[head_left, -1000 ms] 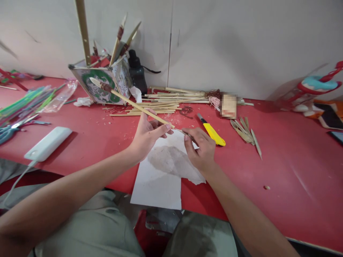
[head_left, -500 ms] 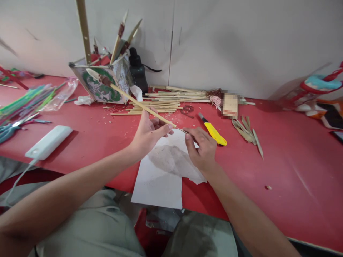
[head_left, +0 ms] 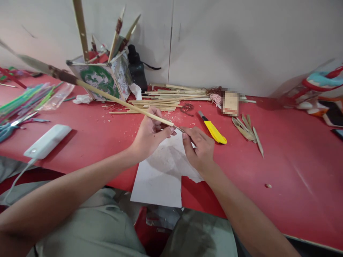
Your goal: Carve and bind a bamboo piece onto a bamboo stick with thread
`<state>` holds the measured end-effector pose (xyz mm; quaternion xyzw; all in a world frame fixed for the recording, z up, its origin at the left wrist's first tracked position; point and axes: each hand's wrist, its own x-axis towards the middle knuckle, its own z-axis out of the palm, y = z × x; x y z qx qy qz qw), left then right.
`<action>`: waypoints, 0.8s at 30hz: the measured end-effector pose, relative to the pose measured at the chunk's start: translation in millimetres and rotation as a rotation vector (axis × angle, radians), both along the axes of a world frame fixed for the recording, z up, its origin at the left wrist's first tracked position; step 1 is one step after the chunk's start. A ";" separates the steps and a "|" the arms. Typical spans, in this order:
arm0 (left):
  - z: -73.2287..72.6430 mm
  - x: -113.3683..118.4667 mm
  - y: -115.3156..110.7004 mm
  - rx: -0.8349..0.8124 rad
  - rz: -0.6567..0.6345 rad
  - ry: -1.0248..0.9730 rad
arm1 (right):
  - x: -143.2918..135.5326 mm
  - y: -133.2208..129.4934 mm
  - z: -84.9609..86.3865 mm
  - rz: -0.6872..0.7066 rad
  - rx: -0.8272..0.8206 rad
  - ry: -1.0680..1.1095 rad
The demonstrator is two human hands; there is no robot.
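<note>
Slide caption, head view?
Left hand holds a brown-wrapped stick, right hand a thin rod at its end, by white paper and a yellow utility knife.

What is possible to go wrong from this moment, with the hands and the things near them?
The thin tool in the right hand meets the stick near the left hand's thumb; a slip might poke it.

The yellow cutter lies close beyond the right hand, which could brush against it.

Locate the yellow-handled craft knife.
In the head view, the yellow-handled craft knife lies on the red table, just beyond the right hand, left of the dried leaf pieces.
</note>
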<state>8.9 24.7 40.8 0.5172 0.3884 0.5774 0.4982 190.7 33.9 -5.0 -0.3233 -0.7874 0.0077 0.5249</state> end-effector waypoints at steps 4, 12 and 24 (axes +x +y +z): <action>4.6 -2.6 -4.1 -0.023 -0.041 0.013 | 0.1 -0.9 1.5 0.015 -0.002 0.015; -2.8 -5.2 0.4 -0.153 -0.005 -0.025 | 5.3 3.4 -0.8 -0.006 -0.007 0.023; -8.8 -2.3 1.1 -0.139 -0.012 -0.069 | 5.1 2.4 -3.3 0.000 -0.008 0.009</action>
